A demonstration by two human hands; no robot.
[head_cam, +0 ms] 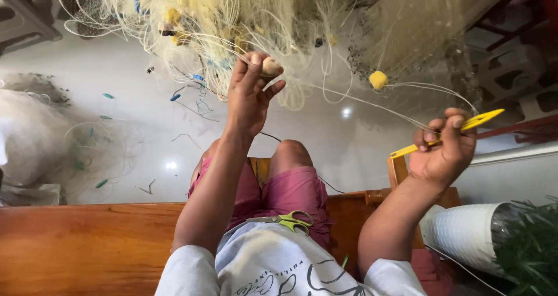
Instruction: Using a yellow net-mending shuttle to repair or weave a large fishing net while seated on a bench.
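Pale glossy floor (133, 139) fills the background beyond both hands, with short bits of blue and green cord scattered on it well out from the left hand. Above the hands hangs a big tangled fishing net (232, 23) of pale yellowish line, spreading across the top of the view. Below the wrists runs a wooden bench (87, 244), and the person's knees in pink shorts (290, 194) sit between the two forearms. Beside the right forearm, to its outer side, lies a white woven roll (459, 232) next to some green leaves (532, 244).

On the lap, between the two elbows, rests a pair of scissors (285, 220) with yellow-green handles, touched by neither hand. A small yellow float (378, 79) hangs on the net between the hands, nearer the right one.

The left hand (247, 98) is raised into the net, thumb and fingertips pinched closed on a small pale float (271, 66). The right hand (444, 148) is closed in a fist around a yellow netting needle (450, 132), whose ends stick out on both sides, with thin line running from it towards the net.
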